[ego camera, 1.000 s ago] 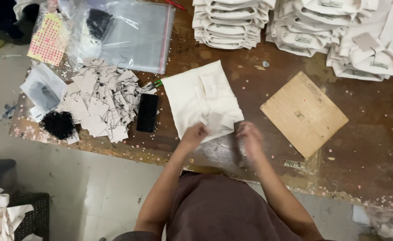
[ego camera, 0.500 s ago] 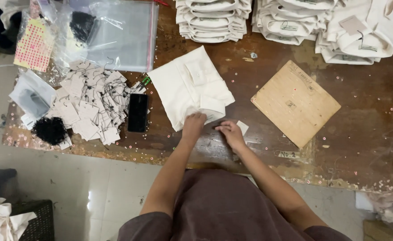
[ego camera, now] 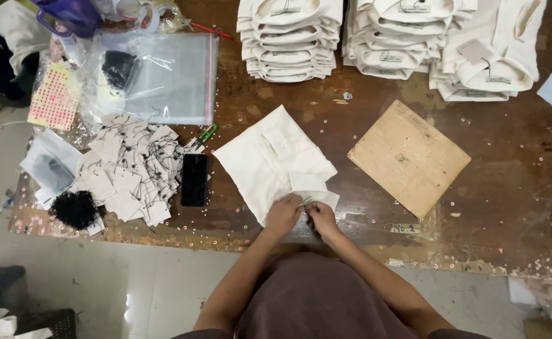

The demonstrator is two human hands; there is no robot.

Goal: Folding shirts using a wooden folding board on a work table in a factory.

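Observation:
A folded cream cloth garment (ego camera: pixel 269 160) lies on the brown worktable (ego camera: pixel 514 207) in front of me. My left hand (ego camera: pixel 283 215) pinches its near edge, beside a small cream tag piece (ego camera: pixel 316 188). My right hand (ego camera: pixel 321 218) is closed right next to it, fingertips meeting the left hand's over a thin small item (ego camera: pixel 305 201) that I cannot make out. Both hands are at the cloth's near right corner.
A black phone (ego camera: pixel 195 179) and green scissors (ego camera: pixel 204 135) lie left of the cloth, beside a heap of paper tags with black strings (ego camera: pixel 131 169). A wooden board (ego camera: pixel 409 157) sits to the right. Stacks of folded cream garments (ego camera: pixel 291 37) line the far edge. Clear plastic bags (ego camera: pixel 163 75) lie far left.
My right hand moved left to meet my left hand at the cloth's near corner. The camera view shifted slightly.

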